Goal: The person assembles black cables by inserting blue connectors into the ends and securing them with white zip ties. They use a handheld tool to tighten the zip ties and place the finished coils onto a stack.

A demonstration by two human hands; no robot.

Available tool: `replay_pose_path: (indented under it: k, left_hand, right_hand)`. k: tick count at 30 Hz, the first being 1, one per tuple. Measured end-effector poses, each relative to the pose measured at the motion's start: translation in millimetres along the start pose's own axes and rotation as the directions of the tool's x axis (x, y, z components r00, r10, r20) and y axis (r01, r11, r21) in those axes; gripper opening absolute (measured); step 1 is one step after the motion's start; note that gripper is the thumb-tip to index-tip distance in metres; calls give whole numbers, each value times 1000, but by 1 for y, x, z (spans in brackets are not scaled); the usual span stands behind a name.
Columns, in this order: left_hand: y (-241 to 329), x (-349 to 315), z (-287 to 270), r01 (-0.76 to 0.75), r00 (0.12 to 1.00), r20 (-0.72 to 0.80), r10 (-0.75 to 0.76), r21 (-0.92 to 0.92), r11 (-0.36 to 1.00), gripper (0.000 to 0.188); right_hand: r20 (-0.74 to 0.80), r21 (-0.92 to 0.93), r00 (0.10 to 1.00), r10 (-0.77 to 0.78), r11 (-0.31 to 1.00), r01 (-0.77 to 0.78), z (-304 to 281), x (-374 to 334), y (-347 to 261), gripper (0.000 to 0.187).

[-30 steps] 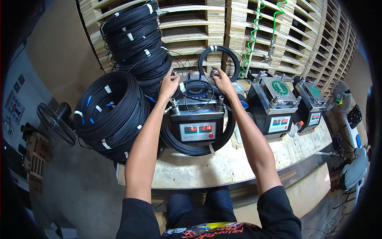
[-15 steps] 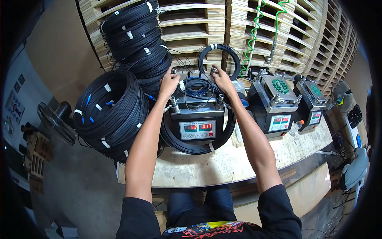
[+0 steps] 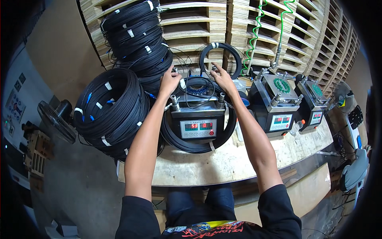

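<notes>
- The person's left hand (image 3: 170,81) was at the left rear post (image 3: 175,70) of the nearest machine (image 3: 197,114), thumb and forefinger about the metal knob; whether they were clamped on it could not be told.
- The right hand (image 3: 224,79) reached the right rear post (image 3: 214,68), its thumb and forefinger apart with the knob between them; whether they pressed on it could not be told.
- The machine stood upright on the wooden table (image 3: 223,169), between the two forearms, its display panel (image 3: 198,128) lit with red digits and facing the person.
- Around the machine's lower front hung a large black coil (image 3: 191,148), bound with a white tie (image 3: 212,147).
- On the machine's top, loops of thin black cable lay over a ring of blue parts (image 3: 197,91).
- Behind it, a smaller black coil (image 3: 229,47) stood on edge against the pallets (image 3: 185,22).
- To the left rose a tall stack of coils (image 3: 133,42) and a wider coil pile (image 3: 119,127) with blue connectors inside.
- To the right stood two similar machines, a middle one (image 3: 262,105) and a far one (image 3: 304,113), each topped with green rings; a clear bottle (image 3: 295,128) stood between their fronts.
</notes>
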State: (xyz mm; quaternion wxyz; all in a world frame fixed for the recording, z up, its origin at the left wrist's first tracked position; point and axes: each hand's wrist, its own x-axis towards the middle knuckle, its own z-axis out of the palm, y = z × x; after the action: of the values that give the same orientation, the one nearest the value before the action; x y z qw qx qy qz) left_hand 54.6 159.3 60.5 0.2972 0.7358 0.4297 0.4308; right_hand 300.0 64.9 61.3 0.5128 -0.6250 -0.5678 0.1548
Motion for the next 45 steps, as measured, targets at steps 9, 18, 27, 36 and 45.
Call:
replay_pose_path:
  k: [9,18,27,36,45]
  left_hand:
    - [-7,7,5,54,997,64,-52,-26,998,75]
    - [0,3,1,10,999,39,-10,-23,1000,85]
    - [0,1,2,30,999,27,-30,18,999,70]
    - [0,1,0,70,995,71,-69,-23,997,73]
    - [-2,2,2,68,998,21,-67,-19,998,80]
  right_hand:
    - [1,-12,998,-67,998,67,1,6,15,64]
    - [6,66,999,-36,997,35,3,4,9,71]
    - [3,-29,999,-32,999,33,0,1,2,65]
    - [70,92,995,-69,994,63,-2,3,11,57]
    - [18,75,997,-75,994,73,2,5,16,54]
